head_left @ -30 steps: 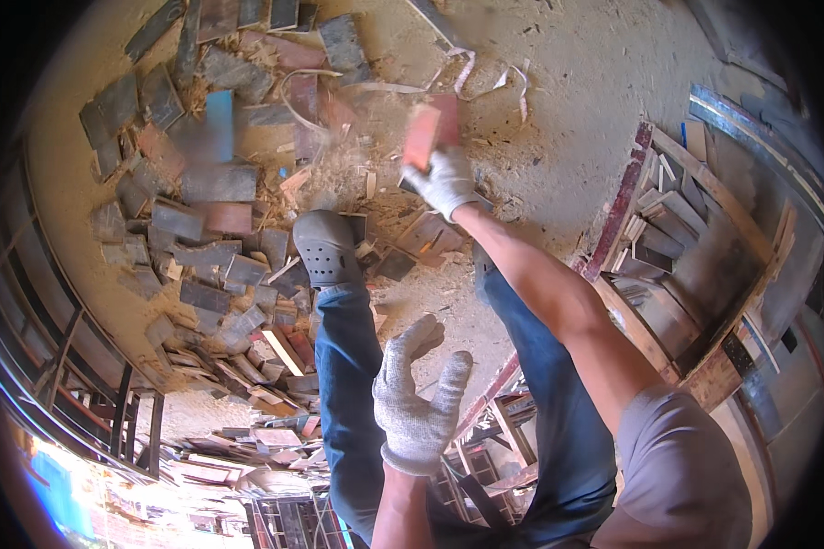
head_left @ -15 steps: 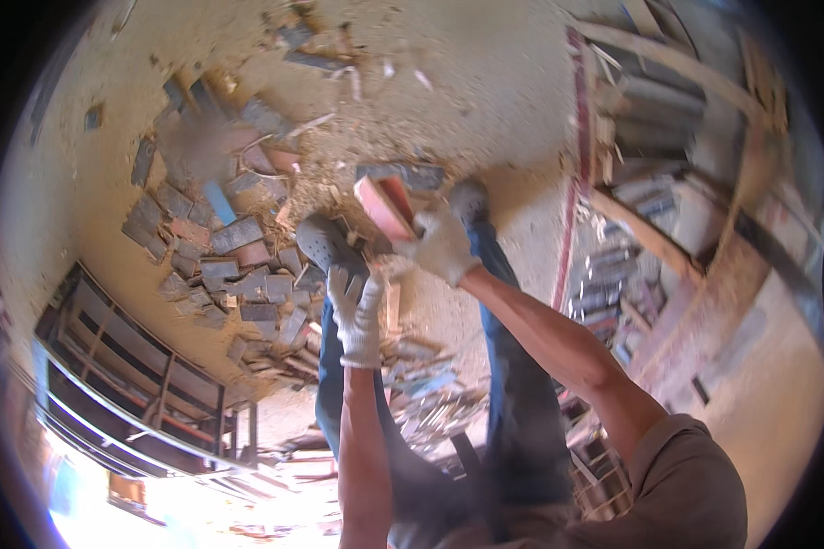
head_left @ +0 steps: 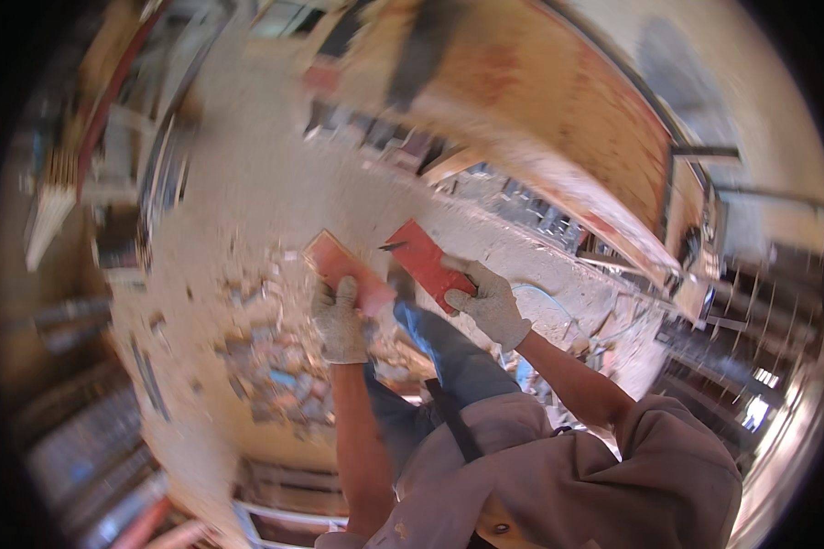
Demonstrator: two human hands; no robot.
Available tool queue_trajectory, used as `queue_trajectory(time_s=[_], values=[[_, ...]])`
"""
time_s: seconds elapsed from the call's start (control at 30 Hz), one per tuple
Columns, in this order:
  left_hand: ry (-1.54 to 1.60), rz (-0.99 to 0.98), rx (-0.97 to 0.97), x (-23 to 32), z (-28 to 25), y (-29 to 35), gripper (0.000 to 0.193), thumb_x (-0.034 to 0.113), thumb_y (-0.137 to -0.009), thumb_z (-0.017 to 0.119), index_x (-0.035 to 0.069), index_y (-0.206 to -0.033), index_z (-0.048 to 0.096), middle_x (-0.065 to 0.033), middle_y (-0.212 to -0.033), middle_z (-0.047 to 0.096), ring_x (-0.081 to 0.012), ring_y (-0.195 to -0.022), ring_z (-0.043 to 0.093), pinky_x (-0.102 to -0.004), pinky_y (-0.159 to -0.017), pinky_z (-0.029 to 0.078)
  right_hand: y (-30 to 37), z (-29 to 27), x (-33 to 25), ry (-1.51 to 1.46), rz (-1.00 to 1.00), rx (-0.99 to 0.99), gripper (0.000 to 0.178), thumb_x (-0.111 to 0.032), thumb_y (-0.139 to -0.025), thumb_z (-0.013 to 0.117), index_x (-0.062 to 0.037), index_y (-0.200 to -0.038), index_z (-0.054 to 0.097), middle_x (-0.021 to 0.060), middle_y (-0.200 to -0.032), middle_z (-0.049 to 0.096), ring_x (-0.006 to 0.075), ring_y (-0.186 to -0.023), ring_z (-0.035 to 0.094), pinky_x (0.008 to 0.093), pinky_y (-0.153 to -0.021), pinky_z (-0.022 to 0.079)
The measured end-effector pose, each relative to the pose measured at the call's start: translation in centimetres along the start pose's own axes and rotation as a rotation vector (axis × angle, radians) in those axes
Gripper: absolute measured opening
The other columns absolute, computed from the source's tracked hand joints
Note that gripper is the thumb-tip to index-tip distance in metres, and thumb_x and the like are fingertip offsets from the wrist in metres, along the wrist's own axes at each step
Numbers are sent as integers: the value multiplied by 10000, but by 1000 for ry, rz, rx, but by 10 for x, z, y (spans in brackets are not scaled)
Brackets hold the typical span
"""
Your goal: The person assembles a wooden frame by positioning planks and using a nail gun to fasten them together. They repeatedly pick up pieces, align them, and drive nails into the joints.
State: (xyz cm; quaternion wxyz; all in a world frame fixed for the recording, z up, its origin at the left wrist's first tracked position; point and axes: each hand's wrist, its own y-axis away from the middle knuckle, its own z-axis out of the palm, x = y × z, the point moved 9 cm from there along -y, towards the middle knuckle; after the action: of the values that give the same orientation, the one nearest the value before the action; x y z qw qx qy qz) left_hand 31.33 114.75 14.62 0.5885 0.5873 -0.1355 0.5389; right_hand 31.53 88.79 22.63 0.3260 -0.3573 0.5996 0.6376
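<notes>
My left hand (head_left: pixel 340 322), in a pale work glove, is closed on a flat pinkish-red rectangular block (head_left: pixel 337 262) with light edges. My right hand (head_left: pixel 491 306), gloved the same way, grips a brighter red rectangular block (head_left: pixel 423 263) by its near end, thumb on top. A dark pointed mark or sliver shows at the far part of that block; I cannot tell which. The two blocks are held apart in front of my body, both tilted with their far ends to the left.
Below my left hand lies a heap of loose block pieces (head_left: pixel 288 375), blurred by motion. A large wooden panel (head_left: pixel 540 101) slants across the far right, with more pieces under it. A metal grid (head_left: pixel 751 311) stands at the right, and blurred racks (head_left: pixel 73 412) at the left.
The view has swung round and I stand more upright. Earlier my right hand held the red pieces together and my left hand was open; now each hand holds one block.
</notes>
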Motion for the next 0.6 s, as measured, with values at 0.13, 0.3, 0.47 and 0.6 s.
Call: queue_trajectory(time_s=[0.13, 0.3, 0.47, 0.6], values=[[-910, 795, -152, 122, 183, -42, 397, 147, -985, 656, -2, -1347, 593, -115, -1236, 690, -234, -1087, 658, -337, -910, 524, 35, -133, -97, 374, -365, 346, 468, -103, -853, 777, -40, -1303, 665, 138, -1013, 732, 220, -892, 703, 350, -781, 558], [-1487, 1401, -273, 186, 400, -22, 637, 322, -947, 719, 21, -1463, 499, -200, -1430, 534, -335, -1340, 515, -424, -1032, 497, 91, -260, -137, 704, -689, 740, 286, -70, -822, 776, -81, -1104, 723, 139, -1014, 718, 366, -892, 666, 434, -784, 541], [-1272, 1427, -1137, 73, 549, 163, 933, 557, -801, 801, -13, -1462, 474, -250, -1429, 531, -426, -1348, 471, -519, -1145, 365, 143, -370, -136, 793, -728, 942, 259, -24, -793, 745, -97, -1039, 707, 100, -996, 715, 351, -905, 658, 444, -780, 539], [-920, 945, -1144, -2, 616, 205, 828, 292, -835, 826, 24, -1491, 397, -190, -1392, 543, -337, -1300, 523, -461, -1015, 481, 184, -415, -126, 730, -521, 1307, 244, -32, -772, 753, -109, -992, 682, 72, -992, 716, 319, -898, 666, 440, -764, 548]])
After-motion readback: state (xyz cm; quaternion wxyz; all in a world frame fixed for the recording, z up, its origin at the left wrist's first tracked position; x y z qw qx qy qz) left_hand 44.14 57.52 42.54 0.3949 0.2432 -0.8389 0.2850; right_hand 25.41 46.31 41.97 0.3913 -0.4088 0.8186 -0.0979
